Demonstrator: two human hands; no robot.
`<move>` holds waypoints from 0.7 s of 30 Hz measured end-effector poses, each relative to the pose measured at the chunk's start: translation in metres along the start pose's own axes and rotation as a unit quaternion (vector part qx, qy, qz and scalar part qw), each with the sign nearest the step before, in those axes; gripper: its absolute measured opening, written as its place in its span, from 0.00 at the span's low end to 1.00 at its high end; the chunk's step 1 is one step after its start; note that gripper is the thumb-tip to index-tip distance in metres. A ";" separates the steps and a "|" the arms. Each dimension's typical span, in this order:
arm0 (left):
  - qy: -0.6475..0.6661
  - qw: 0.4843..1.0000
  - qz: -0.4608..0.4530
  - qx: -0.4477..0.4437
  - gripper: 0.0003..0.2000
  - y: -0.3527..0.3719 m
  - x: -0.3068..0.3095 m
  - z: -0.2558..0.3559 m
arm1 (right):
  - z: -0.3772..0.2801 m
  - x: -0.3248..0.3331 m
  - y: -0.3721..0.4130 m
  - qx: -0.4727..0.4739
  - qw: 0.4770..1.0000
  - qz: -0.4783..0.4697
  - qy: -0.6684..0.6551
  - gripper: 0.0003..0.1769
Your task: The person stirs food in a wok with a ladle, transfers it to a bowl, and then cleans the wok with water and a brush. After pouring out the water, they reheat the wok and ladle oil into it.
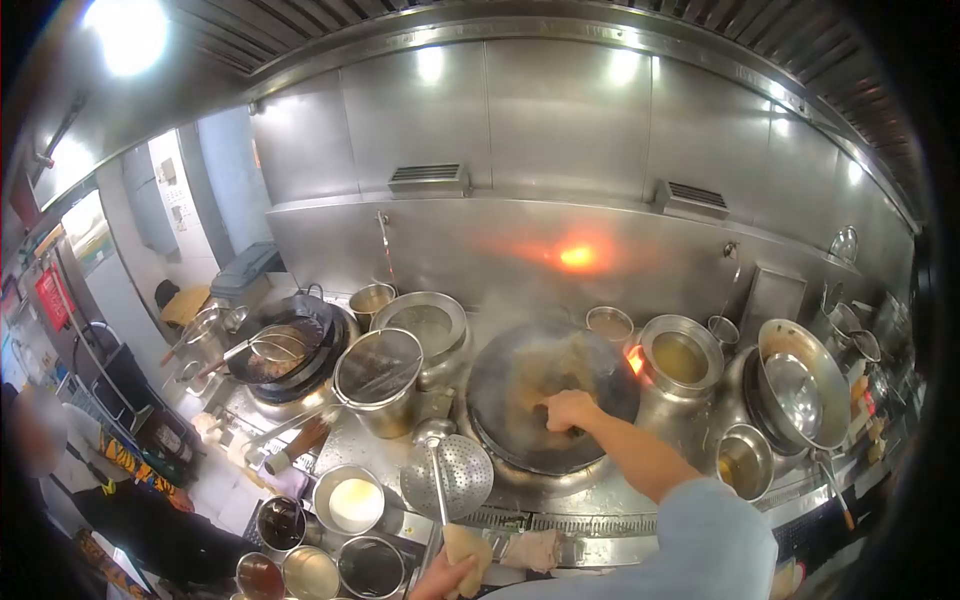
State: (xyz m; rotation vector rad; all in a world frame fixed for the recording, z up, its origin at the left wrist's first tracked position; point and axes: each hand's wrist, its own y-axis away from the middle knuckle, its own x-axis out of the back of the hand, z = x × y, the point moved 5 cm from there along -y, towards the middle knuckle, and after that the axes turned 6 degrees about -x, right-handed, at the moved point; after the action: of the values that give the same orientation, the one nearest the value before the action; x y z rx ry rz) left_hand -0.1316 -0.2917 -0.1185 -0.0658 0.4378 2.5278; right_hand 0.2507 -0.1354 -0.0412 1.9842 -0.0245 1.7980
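Observation:
My right hand (570, 411) is closed over the large dark wok (490, 425). What its fingers hold, if anything, is hidden. Steam and a brownish, blurred patch (550, 370) fill the middle of the wok. Near the bottom edge, my left hand (445, 577) is closed at the lower end of a metal ladle (437, 475), against a beige, handle-like piece (466, 558). The ladle's bowl points away from me, beside the wok. A round perforated skimmer (465, 480) lies under the ladle's shaft.
Flame (636, 358) shows at the wok's right rim. Left stand a pot with a strainer (378, 370) and another wok (290, 335). Sauce containers (310, 575) line the front left. A pot of yellowish liquid (680, 357) and a large pan (805, 385) stand right. Someone (130, 510) stands far left.

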 end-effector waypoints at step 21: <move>-0.080 0.997 0.003 0.006 0.30 -0.005 0.023 -0.021 | 0.047 -0.026 0.003 -0.035 0.986 -0.039 -0.159 0.36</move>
State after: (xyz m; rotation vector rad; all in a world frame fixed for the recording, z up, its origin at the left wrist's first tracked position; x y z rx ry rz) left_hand -0.1490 -0.2825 -0.1433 0.1429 0.3885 2.5120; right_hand 0.2896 -0.1616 -0.0672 2.1685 -0.1081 1.3989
